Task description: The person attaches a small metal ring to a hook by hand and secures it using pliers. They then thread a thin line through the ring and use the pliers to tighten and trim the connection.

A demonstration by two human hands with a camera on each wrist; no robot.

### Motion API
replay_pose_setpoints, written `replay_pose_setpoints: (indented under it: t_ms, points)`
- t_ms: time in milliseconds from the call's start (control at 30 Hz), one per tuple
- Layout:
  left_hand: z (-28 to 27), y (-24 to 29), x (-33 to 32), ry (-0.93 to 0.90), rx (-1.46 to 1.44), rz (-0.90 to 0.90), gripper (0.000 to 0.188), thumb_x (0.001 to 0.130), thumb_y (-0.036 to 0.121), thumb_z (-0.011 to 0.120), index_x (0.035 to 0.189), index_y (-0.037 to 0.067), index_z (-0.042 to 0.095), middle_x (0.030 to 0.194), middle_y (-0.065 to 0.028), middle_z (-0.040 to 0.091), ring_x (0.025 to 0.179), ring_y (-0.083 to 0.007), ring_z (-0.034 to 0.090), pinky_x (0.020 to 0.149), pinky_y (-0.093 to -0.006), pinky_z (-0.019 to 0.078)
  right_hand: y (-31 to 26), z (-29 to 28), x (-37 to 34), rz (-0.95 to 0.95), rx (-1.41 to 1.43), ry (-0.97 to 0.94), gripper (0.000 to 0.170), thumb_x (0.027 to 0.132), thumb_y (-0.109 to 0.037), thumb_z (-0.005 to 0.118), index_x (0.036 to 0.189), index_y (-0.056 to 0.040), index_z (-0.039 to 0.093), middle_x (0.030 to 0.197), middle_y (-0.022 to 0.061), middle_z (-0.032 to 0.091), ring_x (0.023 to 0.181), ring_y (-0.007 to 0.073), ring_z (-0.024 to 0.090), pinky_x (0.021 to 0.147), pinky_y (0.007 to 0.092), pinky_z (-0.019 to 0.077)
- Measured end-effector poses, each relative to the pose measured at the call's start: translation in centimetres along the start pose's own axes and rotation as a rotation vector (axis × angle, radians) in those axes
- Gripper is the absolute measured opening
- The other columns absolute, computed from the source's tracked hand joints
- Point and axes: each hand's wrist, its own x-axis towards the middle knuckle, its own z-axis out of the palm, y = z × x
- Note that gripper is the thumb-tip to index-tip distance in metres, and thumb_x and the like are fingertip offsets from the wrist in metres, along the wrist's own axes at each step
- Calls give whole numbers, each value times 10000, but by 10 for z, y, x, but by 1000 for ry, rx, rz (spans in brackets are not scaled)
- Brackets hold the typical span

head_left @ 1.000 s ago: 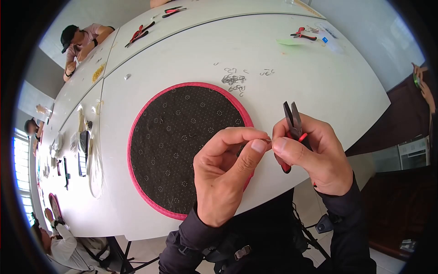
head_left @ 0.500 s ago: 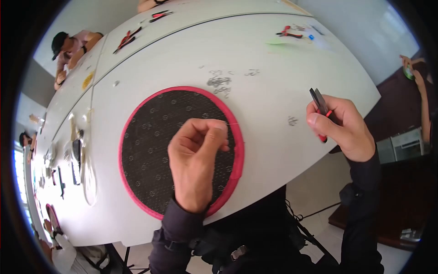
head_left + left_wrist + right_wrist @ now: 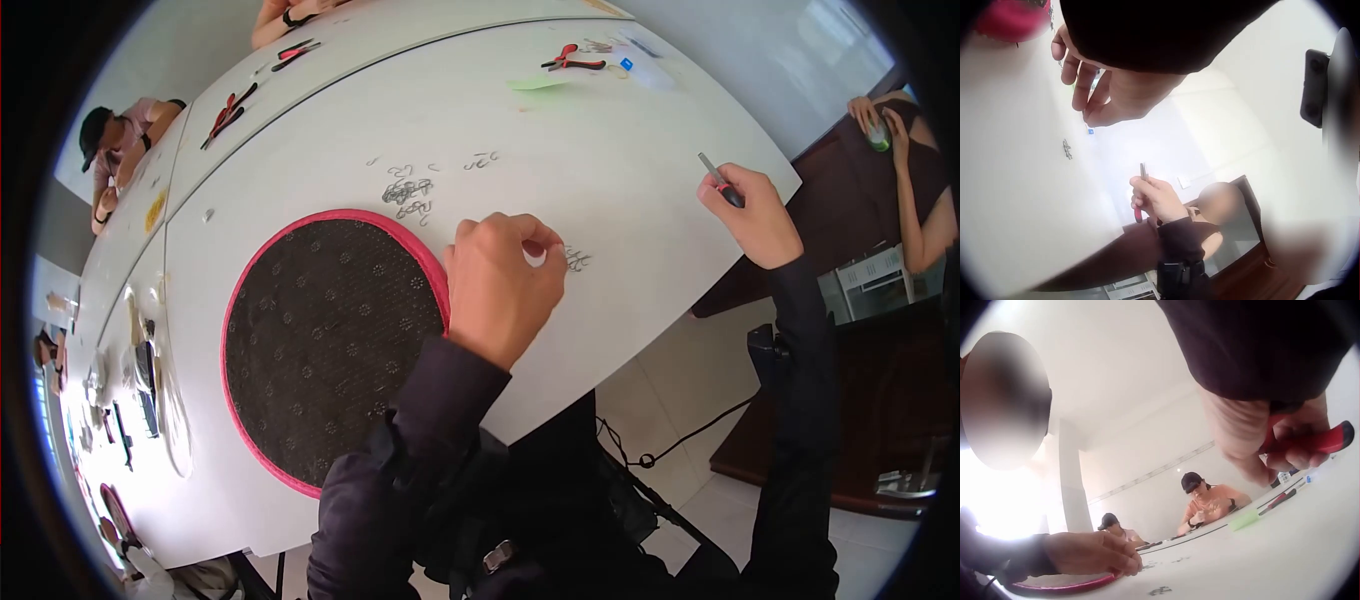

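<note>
The left hand (image 3: 505,285) hovers over the white table beside the round dark mat (image 3: 335,340) with a pink rim. Its thumb and index finger bend toward each other close to a small cluster of metal hooks (image 3: 578,260); whether something tiny lies between the tips cannot be made out. The left wrist view has this hand (image 3: 1107,94) with its other fingers gently bent and apart. Off to the right, the right hand (image 3: 757,217) grips pliers (image 3: 732,194) in the air, jaws pointing up and away. A red handle (image 3: 1329,439) crosses its fingers in the right wrist view.
A larger heap of hooks (image 3: 407,190) lies just beyond the mat. Farther back are red-handled pliers (image 3: 573,60), a green sheet (image 3: 538,84) and a plastic bag (image 3: 650,74). More tools and cords lie at left. Other people sit around the table.
The left hand has moved from over the mat to beside the small hook cluster. The right hand, keeping the pliers, has moved away to the right and upward. The head view has shifted.
</note>
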Motion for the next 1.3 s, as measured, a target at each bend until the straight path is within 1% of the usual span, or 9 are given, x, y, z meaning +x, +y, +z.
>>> replay_pose_setpoints:
  t_ms: [67,167,367,467,567,767,867,1033,1300]
  points:
    - [9,-4,9,-39,-1,-66,145,815,152,686,832,20,744,761,-79,719,691,-213,608,712,-349,489,13,3,4,18,1,-6,269,914,-223,644,881,40,604,680,40,469,646,121,416,614,298,386]
    - [19,-5,15,-75,13,-140,106,786,123,691,828,59,764,796,-81,687,944,-296,569,846,-411,414,27,6,9,32,-18,-21,274,906,-229,639,881,42,603,676,48,472,647,136,422,622,304,394]
    - [27,-5,13,37,178,-42,89,768,106,686,800,57,753,826,-88,683,940,-301,566,850,-413,409,43,11,19,54,-76,-59,285,898,-239,636,860,41,592,673,83,490,635,178,431,627,331,408]
    - [25,-5,13,-6,214,-69,128,806,172,699,852,71,763,876,-83,694,971,-301,568,890,-406,416,56,13,26,63,-98,-81,299,895,-247,636,863,46,589,676,102,499,636,193,440,633,347,415]
    - [26,-6,12,44,174,-27,78,768,87,693,807,57,754,866,-92,678,939,-298,567,846,-414,412,62,14,30,75,-129,-97,311,894,-261,636,876,47,594,680,109,506,639,203,448,640,359,420]
    - [19,-16,12,-35,24,-43,140,789,51,680,896,59,771,869,-100,680,950,-304,574,868,-407,432,53,11,29,84,-142,-99,333,902,-293,632,887,39,606,680,114,513,641,221,468,649,365,426]
    - [12,-18,13,-66,42,-6,194,798,62,657,955,16,760,908,-145,707,889,-283,612,765,-385,510,50,8,29,77,-143,-72,352,913,-309,628,885,42,607,680,116,516,646,222,475,654,362,428]
    - [16,-17,10,-36,109,42,214,825,28,623,969,82,771,918,-126,659,927,-313,569,827,-411,461,40,5,29,134,-167,-30,376,931,-338,613,939,38,610,732,119,552,682,221,513,679,362,440]
    - [21,-15,5,-44,124,92,282,861,-19,554,998,107,767,936,-134,628,954,-335,553,893,-403,461,32,7,30,180,14,37,356,990,-324,443,1059,9,549,793,96,558,726,202,539,720,343,443]
